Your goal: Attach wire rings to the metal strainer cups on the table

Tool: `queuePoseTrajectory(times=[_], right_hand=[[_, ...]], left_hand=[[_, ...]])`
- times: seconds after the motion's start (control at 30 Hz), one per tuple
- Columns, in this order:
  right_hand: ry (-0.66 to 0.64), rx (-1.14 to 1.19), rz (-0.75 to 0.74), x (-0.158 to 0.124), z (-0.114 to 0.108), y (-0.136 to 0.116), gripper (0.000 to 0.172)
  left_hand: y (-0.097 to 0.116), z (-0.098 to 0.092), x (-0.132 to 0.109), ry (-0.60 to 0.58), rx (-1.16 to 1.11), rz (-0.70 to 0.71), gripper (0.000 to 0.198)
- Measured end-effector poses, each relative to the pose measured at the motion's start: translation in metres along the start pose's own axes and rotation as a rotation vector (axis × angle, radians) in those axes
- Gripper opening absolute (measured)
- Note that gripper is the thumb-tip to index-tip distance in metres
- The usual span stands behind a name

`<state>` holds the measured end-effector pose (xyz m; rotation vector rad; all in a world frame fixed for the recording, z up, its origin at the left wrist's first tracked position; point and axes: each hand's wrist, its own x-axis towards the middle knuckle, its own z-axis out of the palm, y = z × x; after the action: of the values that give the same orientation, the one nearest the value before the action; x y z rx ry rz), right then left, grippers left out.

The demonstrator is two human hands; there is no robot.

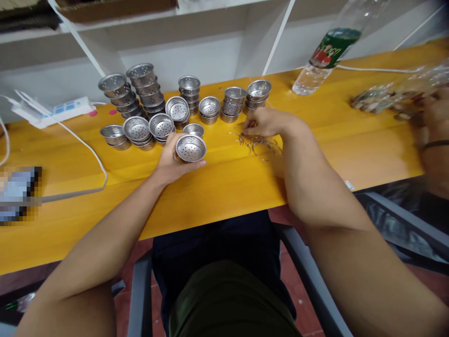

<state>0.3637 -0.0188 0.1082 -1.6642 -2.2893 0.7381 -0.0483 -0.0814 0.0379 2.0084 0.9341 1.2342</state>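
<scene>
My left hand (171, 161) is wrapped round a perforated metal cup (191, 149), its open top tilted toward me. Over a small heap of thin wire rings (264, 146), my right hand (261, 122) pinches with its fingertips. It seems to hold a piece of the thin wire, though the fingers partly hide it. Stacks of the same perforated cups (143, 86) stand behind my left hand, along the back of the table. Another short stack of cups (258, 91) is just beyond my right hand.
A water bottle (317, 61) stands at the back right. A power strip (58, 111) with white cables and a blurred phone (17, 192) lie at the left. At the far right, another person's hand (437, 110) is near a plastic bag (382, 96). White shelving (182, 51) borders the table (224, 187).
</scene>
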Motion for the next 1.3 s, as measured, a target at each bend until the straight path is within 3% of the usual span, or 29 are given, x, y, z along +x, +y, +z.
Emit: queuePoseTrajectory(times=[0.13, 0.33, 0.53, 0.63, 0.77, 0.87, 1.07, 1.3], right_hand=[[-0.041, -0.170, 0.097, 0.001, 0.004, -0.015, 0.012], [-0.016, -0.310, 0.075, 0.006, 0.024, -0.042, 0.026], [0.023, -0.394, 0.077, 0.010, 0.035, -0.050, 0.006], [0.081, -0.279, 0.010, 0.007, 0.032, -0.048, 0.006], [0.173, 0.024, -0.092, 0.002, 0.029, -0.048, 0.029], [0.205, 0.188, -0.123, -0.001, 0.032, -0.053, 0.035], [0.252, 0.490, -0.181, 0.000, 0.051, -0.075, 0.037], [0.270, 0.570, -0.402, -0.007, 0.073, -0.110, 0.052]], left_hand=[[0.002, 0.004, -0.002, -0.032, -0.081, -0.040, 0.103], [0.001, 0.006, 0.000, -0.052, -0.093, -0.039, 0.110], [-0.004, 0.007, -0.001, -0.040, -0.132, -0.020, 0.110], [-0.007, 0.008, -0.004, -0.049, -0.201, -0.048, 0.107], [-0.009, 0.009, -0.005, -0.046, -0.234, -0.060, 0.108], [-0.009, 0.008, -0.004, -0.043, -0.239, -0.074, 0.109], [-0.011, 0.009, -0.003, -0.047, -0.250, -0.056, 0.106], [-0.010, 0.014, -0.002, -0.054, -0.282, -0.079, 0.102]])
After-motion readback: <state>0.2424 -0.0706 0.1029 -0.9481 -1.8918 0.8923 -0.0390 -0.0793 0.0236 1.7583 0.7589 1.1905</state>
